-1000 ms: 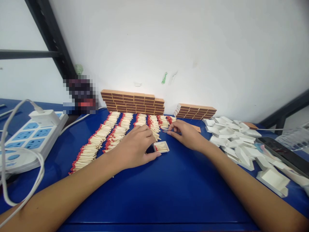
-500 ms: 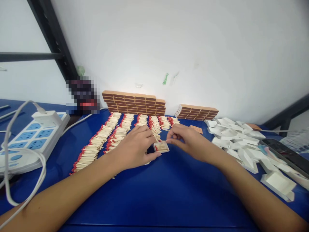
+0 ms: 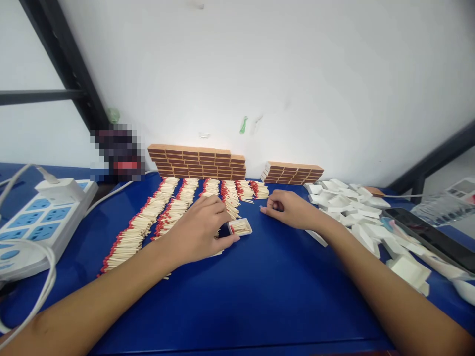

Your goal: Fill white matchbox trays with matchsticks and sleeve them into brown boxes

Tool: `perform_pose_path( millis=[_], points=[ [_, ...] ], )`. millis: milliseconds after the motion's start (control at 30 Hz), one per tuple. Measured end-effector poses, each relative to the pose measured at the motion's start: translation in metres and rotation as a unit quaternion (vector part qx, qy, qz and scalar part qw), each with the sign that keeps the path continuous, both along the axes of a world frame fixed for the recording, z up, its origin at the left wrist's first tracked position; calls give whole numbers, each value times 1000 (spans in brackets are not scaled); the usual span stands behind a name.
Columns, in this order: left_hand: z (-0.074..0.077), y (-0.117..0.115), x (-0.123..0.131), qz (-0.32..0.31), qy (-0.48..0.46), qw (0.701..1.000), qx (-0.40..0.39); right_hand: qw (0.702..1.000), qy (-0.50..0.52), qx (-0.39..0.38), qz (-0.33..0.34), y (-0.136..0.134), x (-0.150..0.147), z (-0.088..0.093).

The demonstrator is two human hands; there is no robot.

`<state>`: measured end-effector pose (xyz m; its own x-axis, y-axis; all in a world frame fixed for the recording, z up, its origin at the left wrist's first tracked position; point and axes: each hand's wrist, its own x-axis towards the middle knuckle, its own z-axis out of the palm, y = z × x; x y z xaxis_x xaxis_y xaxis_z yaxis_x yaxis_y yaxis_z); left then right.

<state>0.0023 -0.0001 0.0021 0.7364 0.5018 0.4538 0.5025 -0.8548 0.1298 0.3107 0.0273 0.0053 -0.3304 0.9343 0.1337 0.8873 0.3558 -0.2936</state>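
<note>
A small white matchbox tray [image 3: 250, 231] holding red-tipped matches lies on the blue table. My left hand [image 3: 202, 227] is closed around the tray's left end, its thumb along the near side and its fingers behind. To the right of the tray, apart from it, is my right hand [image 3: 289, 208], fingers curled and thumb tip against the index finger. Whether anything small is pinched there, I cannot make out. Rows of loose matches [image 3: 128, 242] spread behind and left of my left hand, partly covered by it. A white piece [image 3: 317, 238] shows beneath my right wrist.
Stacked matchboxes [image 3: 200, 162] and a smaller stack [image 3: 293, 173] stand against the wall. Several white trays [image 3: 337, 201] are heaped at right, beside a phone [image 3: 426, 237]. A power strip [image 3: 55, 217] with white cables [image 3: 44, 291] sits at left.
My right hand has drawn away from the tray to the right. My left hand remains at the tray. The whole view has shifted slightly, and the white piece under my right wrist now shows.
</note>
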Motion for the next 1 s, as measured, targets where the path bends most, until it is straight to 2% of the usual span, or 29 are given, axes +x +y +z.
perform_pose_path(
  millis=[133, 233, 333, 567, 800, 1000],
  points=[
    [1, -1, 1, -3, -1, 1000, 11, 998, 25, -32, -38, -2, -9, 0],
    [1, -1, 1, -6, -1, 1000, 14, 997, 74, -18, 6, -1, -6, 3],
    [0, -2, 1, -11, -2, 1000, 16, 997, 65, -5, 43, 2, 3, 0],
    [1, -2, 1, -10, -5, 1000, 16, 995, 61, -85, 1, 4, 15, 1],
    [1, -2, 0, -9, -4, 1000, 9, 991, 60, -115, 25, 4, 31, 8],
    [3, -4, 2, -9, -1, 1000, 7, 995, 62, -67, 40, 5, 22, 5]
  ],
)
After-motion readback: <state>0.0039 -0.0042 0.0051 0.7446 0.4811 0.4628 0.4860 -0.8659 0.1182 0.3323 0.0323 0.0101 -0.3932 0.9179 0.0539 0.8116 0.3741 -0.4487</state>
